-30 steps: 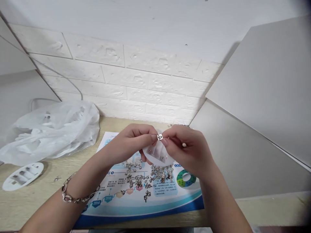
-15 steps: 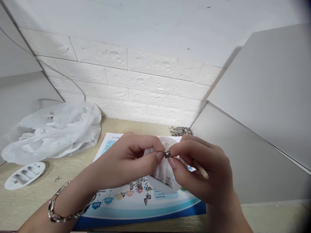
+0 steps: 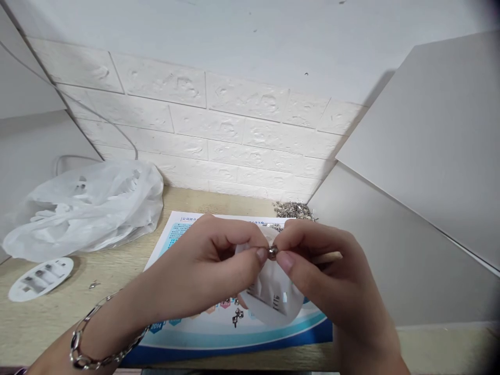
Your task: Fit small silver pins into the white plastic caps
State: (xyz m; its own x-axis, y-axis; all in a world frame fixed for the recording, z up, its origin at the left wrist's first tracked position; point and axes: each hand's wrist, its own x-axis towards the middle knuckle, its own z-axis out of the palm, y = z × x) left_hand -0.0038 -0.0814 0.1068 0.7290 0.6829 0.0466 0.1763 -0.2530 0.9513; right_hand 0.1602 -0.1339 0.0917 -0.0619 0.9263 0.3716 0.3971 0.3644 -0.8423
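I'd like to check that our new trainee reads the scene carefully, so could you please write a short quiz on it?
1. True or false: the left hand and the right hand both have fingertips at the same small metal part.

2. What lies on the table just in front of the plastic bag?
a) a pair of scissors
b) a white oval piece
c) a mug

3. Fill in the blank: the chain bracelet is worn on the person's ____ wrist.

Key: 1 true; 2 b; 3 left.
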